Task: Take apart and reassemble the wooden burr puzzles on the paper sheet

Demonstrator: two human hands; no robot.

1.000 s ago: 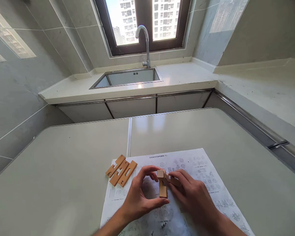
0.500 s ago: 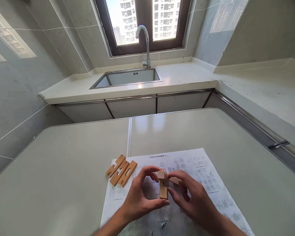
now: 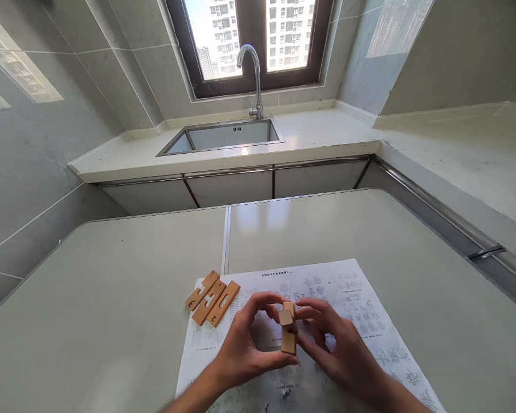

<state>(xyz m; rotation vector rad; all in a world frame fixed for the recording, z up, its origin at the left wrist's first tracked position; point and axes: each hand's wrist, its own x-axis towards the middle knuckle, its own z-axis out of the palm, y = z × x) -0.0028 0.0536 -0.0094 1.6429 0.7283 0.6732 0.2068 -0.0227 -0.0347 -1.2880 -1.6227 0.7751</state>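
My left hand point(image 3: 251, 332) grips a wooden puzzle piece point(image 3: 288, 342) upright between thumb below and fingertips above. A second wooden puzzle piece point(image 3: 286, 319) crosses it, its square end facing me. My right hand point(image 3: 331, 338) pinches this crossing piece from the right; its far part is hidden behind the fingers. Both hands are just above a printed sheet point(image 3: 370, 321) with small diagrams. Left of them lie three flat wooden pieces with cutouts: one marked 3 point(image 3: 195, 298), a middle one point(image 3: 208, 304), and one marked 2 point(image 3: 221, 310).
The sheet lies on a pale table point(image 3: 112, 298) with a seam down its middle. Beyond the table runs a white counter point(image 3: 318, 129) with a sink point(image 3: 223, 137) and a tall faucet point(image 3: 258, 74) under a window. Another counter point(image 3: 464, 143) stands along the right.
My right hand has closed in on the crossing piece, whose square end now sits slightly lower and nearer the middle of the upright piece. The three flat pieces stay put.
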